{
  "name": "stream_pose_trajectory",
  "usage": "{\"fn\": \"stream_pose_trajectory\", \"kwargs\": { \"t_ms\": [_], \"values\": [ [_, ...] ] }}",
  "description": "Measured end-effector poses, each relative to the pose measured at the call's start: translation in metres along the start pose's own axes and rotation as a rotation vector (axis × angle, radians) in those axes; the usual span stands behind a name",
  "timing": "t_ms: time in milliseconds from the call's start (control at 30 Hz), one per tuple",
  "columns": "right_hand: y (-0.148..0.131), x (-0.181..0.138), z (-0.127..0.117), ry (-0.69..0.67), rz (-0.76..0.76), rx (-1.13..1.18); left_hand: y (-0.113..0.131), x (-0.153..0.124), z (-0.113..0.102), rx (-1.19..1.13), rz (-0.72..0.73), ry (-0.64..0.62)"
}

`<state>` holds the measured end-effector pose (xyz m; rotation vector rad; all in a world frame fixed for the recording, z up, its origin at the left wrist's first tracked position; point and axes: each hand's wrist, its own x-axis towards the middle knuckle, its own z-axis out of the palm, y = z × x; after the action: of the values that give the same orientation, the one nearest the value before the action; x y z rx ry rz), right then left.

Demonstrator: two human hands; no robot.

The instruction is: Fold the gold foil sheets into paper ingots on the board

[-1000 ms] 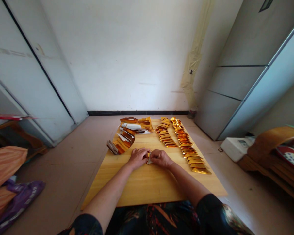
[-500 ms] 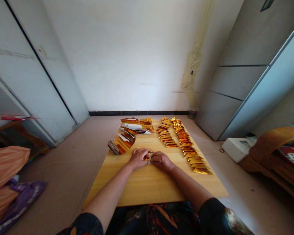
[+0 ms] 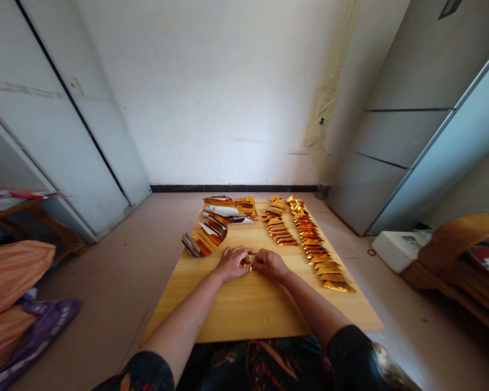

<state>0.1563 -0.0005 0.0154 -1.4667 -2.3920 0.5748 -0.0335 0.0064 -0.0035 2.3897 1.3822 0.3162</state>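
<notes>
My left hand [image 3: 233,263] and my right hand [image 3: 269,263] meet at the middle of a low wooden table [image 3: 244,309]. Between their fingertips they pinch a small piece of gold foil paper [image 3: 249,263], mostly hidden by the fingers. Two rows of folded gold foil pieces [image 3: 313,247] run along the table's right side, from the far edge toward me. A curved stack of unfolded gold sheets [image 3: 207,240] lies at the far left, just beyond my left hand.
More gold sheets and a white roll [image 3: 228,209] lie at the table's far end. A white box [image 3: 399,248] and a wooden chair [image 3: 456,244] stand on the right. Orange and purple bags [image 3: 20,304] lie on the floor at left. A grey cabinet [image 3: 407,146] stands at right.
Both hands stayed together on the foil piece. The white underside that showed between them is now folded in, and only gold shows. The view shifted slightly.
</notes>
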Motion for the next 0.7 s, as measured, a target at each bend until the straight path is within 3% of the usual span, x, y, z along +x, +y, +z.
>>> {"fn": "stream_pose_trajectory", "kwargs": {
  "t_ms": [233,700],
  "values": [
    [-0.013,0.001,-0.003,-0.019,0.090,-0.089,0.003,-0.001,-0.003,-0.006,-0.025,-0.020],
    [-0.016,0.006,-0.004,-0.046,0.095,-0.181,0.011,-0.002,-0.010,-0.008,-0.043,-0.069]
  ]
}}
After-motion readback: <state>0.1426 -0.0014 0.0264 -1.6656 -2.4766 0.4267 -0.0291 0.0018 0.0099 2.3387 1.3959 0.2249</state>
